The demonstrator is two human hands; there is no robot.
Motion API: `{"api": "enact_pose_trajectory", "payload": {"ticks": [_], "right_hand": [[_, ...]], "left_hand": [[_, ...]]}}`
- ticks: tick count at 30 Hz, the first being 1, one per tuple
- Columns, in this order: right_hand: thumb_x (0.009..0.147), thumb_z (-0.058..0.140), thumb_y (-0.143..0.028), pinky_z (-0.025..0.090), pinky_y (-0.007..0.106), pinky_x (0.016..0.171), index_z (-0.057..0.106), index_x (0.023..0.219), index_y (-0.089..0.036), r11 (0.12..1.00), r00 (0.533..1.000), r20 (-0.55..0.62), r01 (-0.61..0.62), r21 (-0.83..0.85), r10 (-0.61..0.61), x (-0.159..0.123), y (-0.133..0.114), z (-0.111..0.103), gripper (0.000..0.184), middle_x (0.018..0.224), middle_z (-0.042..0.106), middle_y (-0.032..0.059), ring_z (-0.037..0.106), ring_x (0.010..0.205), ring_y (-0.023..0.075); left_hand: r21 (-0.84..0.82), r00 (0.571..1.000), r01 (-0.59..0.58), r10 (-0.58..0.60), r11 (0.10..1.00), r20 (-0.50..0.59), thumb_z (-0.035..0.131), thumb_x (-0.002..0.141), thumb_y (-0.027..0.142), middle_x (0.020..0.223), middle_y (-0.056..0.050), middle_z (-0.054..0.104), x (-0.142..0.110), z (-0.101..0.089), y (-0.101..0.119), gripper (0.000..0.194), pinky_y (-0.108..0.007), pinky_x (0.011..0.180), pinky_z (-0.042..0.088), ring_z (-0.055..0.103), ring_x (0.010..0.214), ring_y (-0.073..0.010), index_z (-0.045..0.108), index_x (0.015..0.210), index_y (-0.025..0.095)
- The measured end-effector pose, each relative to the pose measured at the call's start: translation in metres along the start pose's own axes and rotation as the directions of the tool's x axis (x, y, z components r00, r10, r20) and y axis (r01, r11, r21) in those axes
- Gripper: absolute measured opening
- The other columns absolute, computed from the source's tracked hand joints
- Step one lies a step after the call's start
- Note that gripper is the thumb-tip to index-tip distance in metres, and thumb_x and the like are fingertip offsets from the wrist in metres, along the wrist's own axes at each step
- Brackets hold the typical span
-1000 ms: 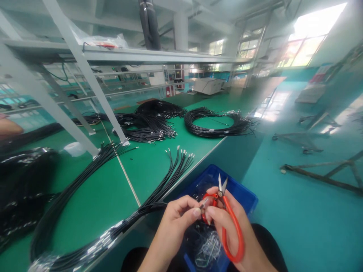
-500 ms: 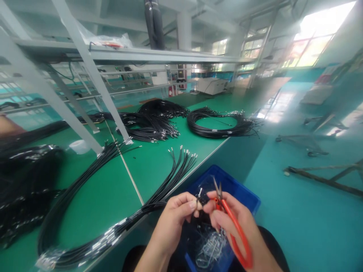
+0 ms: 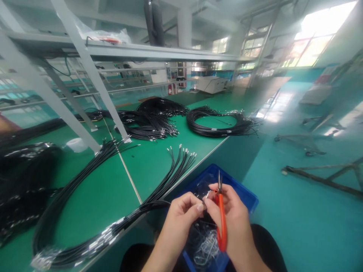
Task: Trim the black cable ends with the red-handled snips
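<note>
My left hand (image 3: 183, 217) is closed in a pinch on the end of a black cable, whose light tip (image 3: 208, 194) shows between the two hands. In my right hand (image 3: 235, 215) are orange-handled scissors (image 3: 222, 221), their blades together and pointing up. The right thumb and fingertips also come together at the cable tip, touching or nearly touching the left fingertips. Below the hands stands a blue bin (image 3: 248, 196) with a tangle of clear plastic scraps (image 3: 206, 247) inside.
A bundle of black cables (image 3: 70, 185) curves along the green table (image 3: 93, 211), partly wrapped in clear film. Several more coils (image 3: 198, 122) lie farther back. White shelf posts (image 3: 93, 75) rise at the left. A wheeled frame (image 3: 320, 177) stands on the floor at the right.
The scissors have turned more upright and their blades have closed. My right thumb and fingertips have moved left to the cable tip, so the hands are closer together.
</note>
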State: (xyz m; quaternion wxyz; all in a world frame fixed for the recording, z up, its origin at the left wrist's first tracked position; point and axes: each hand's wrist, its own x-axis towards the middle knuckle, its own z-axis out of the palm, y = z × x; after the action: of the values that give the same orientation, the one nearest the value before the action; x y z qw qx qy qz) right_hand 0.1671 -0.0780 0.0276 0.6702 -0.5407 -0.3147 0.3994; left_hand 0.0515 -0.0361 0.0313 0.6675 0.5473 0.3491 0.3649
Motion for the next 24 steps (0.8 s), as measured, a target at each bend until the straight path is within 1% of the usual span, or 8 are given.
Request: {"api": "enact_pose_trajectory", "payload": {"ticks": [4, 9, 13, 16, 19, 21, 22, 24], "right_hand": [[0.071, 0.065, -0.021, 0.054, 0.023, 0.06, 0.053, 0.093, -0.022, 0.998, 0.999, -0.01, 0.051, -0.028, -0.051, -0.004, 0.006, 0.001, 0.025, 0.071, 0.062, -0.0031, 0.063, 0.063, 0.0134], [0.069, 0.066, -0.024, 0.055, 0.026, 0.061, 0.055, 0.094, -0.022, 0.979, 0.992, -0.089, 0.07, -0.191, -0.088, -0.006, 0.007, 0.003, 0.027, 0.075, 0.065, 0.0006, 0.065, 0.068, 0.0172], [0.073, 0.063, -0.025, 0.052, 0.031, 0.064, 0.057, 0.094, -0.023, 0.922, 0.977, -0.143, 0.097, -0.375, -0.161, -0.012, 0.001, 0.008, 0.023, 0.083, 0.067, 0.0041, 0.064, 0.071, 0.0198], [0.072, 0.064, -0.022, 0.05, 0.032, 0.065, 0.058, 0.094, -0.025, 0.869, 0.964, -0.122, 0.154, -0.47, -0.237, -0.018, -0.001, 0.008, 0.023, 0.088, 0.068, 0.0057, 0.064, 0.075, 0.0218], [0.069, 0.066, -0.019, 0.048, 0.032, 0.065, 0.059, 0.096, -0.025, 0.901, 0.984, -0.007, 0.16, -0.404, -0.178, -0.018, 0.0, -0.003, 0.029, 0.086, 0.068, 0.0052, 0.062, 0.075, 0.0211], [0.067, 0.069, -0.022, 0.046, 0.031, 0.063, 0.059, 0.098, -0.024, 0.972, 0.99, 0.142, 0.041, -0.232, -0.008, -0.014, 0.0, -0.017, 0.033, 0.082, 0.067, 0.0042, 0.06, 0.068, 0.0179], [0.067, 0.07, -0.025, 0.044, 0.029, 0.058, 0.06, 0.098, -0.022, 0.989, 0.963, 0.255, -0.056, -0.14, 0.091, -0.012, -0.001, -0.024, 0.033, 0.08, 0.067, 0.0041, 0.057, 0.061, 0.0154], [0.069, 0.069, -0.035, 0.038, 0.027, 0.049, 0.061, 0.098, -0.02, 0.965, 0.833, 0.503, -0.262, -0.011, 0.232, -0.007, -0.004, -0.039, 0.034, 0.077, 0.067, 0.0051, 0.049, 0.049, 0.0111]], "left_hand": [[-0.007, 1.0, 0.001, -0.001, 1.0, -0.022, 0.062, 0.076, 0.022, 0.057, 0.002, 0.053, 0.0, 0.0, 0.0, 0.018, -0.02, 0.053, 0.03, 0.038, 0.055, -0.0099, 0.057, 0.061, 0.014], [0.0, 0.999, 0.029, -0.029, 1.0, -0.032, 0.063, 0.075, 0.024, 0.057, 0.003, 0.051, -0.002, 0.001, 0.001, 0.02, -0.021, 0.056, 0.032, 0.04, 0.057, -0.0105, 0.056, 0.06, 0.014], [0.009, 0.999, 0.043, -0.043, 0.999, -0.031, 0.063, 0.075, 0.024, 0.057, 0.002, 0.051, -0.004, 0.001, 0.001, 0.02, -0.021, 0.058, 0.033, 0.041, 0.058, -0.0112, 0.056, 0.059, 0.014], [-0.008, 0.998, 0.041, -0.041, 0.999, -0.038, 0.061, 0.076, 0.022, 0.057, 0.002, 0.052, -0.002, -0.003, 0.001, 0.018, -0.021, 0.055, 0.03, 0.039, 0.056, -0.0105, 0.057, 0.06, 0.014], [-0.069, 0.997, 0.063, -0.065, 0.996, -0.031, 0.059, 0.077, 0.021, 0.057, 0.002, 0.052, 0.0, -0.01, 0.001, 0.017, -0.021, 0.053, 0.028, 0.037, 0.055, -0.01, 0.057, 0.061, 0.014], [-0.135, 0.995, 0.096, -0.098, 0.986, -0.008, 0.058, 0.077, 0.02, 0.058, 0.001, 0.051, 0.002, -0.015, 0.003, 0.016, -0.021, 0.054, 0.028, 0.037, 0.055, -0.0099, 0.057, 0.062, 0.014], [-0.166, 0.994, 0.11, -0.111, 0.98, 0.006, 0.057, 0.077, 0.02, 0.058, 0.001, 0.05, 0.002, -0.017, 0.004, 0.015, -0.021, 0.054, 0.028, 0.038, 0.055, -0.0099, 0.057, 0.063, 0.014], [-0.214, 0.992, 0.13, -0.125, 0.968, 0.035, 0.056, 0.076, 0.019, 0.06, 0.0, 0.05, 0.003, -0.019, 0.005, 0.014, -0.021, 0.054, 0.028, 0.039, 0.055, -0.0099, 0.057, 0.064, 0.013]]}}
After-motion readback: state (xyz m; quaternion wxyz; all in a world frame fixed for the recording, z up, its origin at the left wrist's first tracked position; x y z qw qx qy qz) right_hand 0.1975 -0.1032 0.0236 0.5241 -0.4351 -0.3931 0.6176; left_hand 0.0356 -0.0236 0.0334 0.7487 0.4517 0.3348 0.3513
